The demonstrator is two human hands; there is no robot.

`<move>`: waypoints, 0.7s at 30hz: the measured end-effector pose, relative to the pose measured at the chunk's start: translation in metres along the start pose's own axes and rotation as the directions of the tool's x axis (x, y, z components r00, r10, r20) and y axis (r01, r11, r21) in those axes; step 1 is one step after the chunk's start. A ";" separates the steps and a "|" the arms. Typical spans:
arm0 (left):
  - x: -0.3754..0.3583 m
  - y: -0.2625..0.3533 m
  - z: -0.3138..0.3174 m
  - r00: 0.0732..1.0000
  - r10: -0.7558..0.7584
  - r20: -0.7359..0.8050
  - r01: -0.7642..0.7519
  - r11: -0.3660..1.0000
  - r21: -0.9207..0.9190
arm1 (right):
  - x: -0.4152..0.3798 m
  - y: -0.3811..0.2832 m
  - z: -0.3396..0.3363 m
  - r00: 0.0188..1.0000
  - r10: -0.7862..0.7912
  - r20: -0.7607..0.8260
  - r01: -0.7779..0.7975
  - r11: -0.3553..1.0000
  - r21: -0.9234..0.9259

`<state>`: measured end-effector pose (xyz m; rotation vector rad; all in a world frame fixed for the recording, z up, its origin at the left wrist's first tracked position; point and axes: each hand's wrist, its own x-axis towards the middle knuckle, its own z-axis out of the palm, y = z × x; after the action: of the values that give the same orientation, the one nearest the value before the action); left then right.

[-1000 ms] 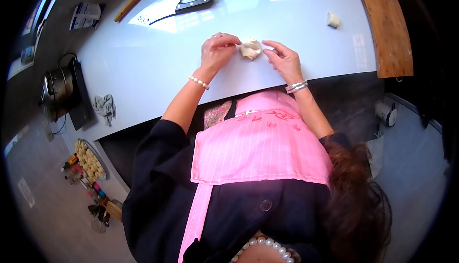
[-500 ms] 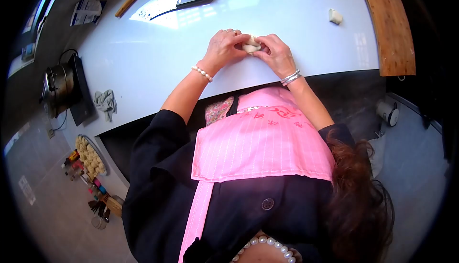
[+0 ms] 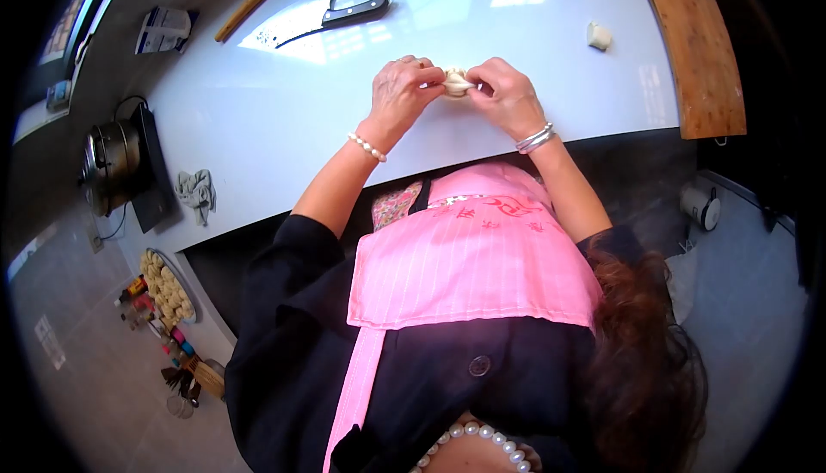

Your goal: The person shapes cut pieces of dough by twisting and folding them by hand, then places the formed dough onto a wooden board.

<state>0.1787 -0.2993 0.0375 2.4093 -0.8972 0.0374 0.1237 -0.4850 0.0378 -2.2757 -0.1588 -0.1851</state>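
A small piece of pale dough [image 3: 456, 82], ridged and twisted, is stretched between my two hands just over the white worktop [image 3: 516, 39]. My left hand [image 3: 401, 93] pinches its left end between thumb and fingers. At the other end my right hand [image 3: 503, 99] grips it with thumb and forefinger. To the right on the worktop lies a second block of dough [image 3: 599, 37]. Beyond my left hand is a cleaver [image 3: 335, 19] with a black handle.
At the back left lies a wooden rod [image 3: 262, 0]. A pot [image 3: 112, 163] stands on a black cooker at left, near a grey cloth [image 3: 197, 195]. A plate of shaped dough pieces [image 3: 168, 288] sits lower left. A wooden board [image 3: 697, 52] lines the right edge.
My hands have drawn slightly apart, and the dough between them now looks longer and more twisted. The whole view has shifted a little.
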 end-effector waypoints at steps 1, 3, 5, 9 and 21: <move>0.002 0.007 -0.004 0.999 -0.022 -0.039 0.022 1.000 -0.005 | 0.005 -0.005 -0.008 0.999 -0.035 -0.022 0.036 0.999 0.033; 0.006 0.017 -0.011 0.990 -0.067 -0.125 0.065 0.998 -0.015 | 0.014 -0.014 -0.022 0.998 -0.063 -0.018 0.063 0.998 0.006; 0.008 0.019 -0.011 0.979 -0.143 -0.143 0.127 0.985 -0.118 | 0.021 -0.019 -0.033 0.996 -0.088 0.023 0.088 0.996 -0.022; 0.016 0.025 -0.032 0.979 -0.196 -0.054 0.147 0.867 -0.476 | 0.032 -0.034 -0.069 0.982 -0.016 0.189 -0.021 0.981 0.192; 0.043 0.102 -0.075 0.949 -0.262 -0.176 -0.173 0.034 -0.984 | 0.037 -0.052 -0.087 0.978 -0.202 0.056 -0.068 -0.049 0.997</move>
<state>0.1620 -0.3492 0.1608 0.9277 -0.3591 -0.1890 0.1442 -0.5149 0.1396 -0.6634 -0.3682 0.1219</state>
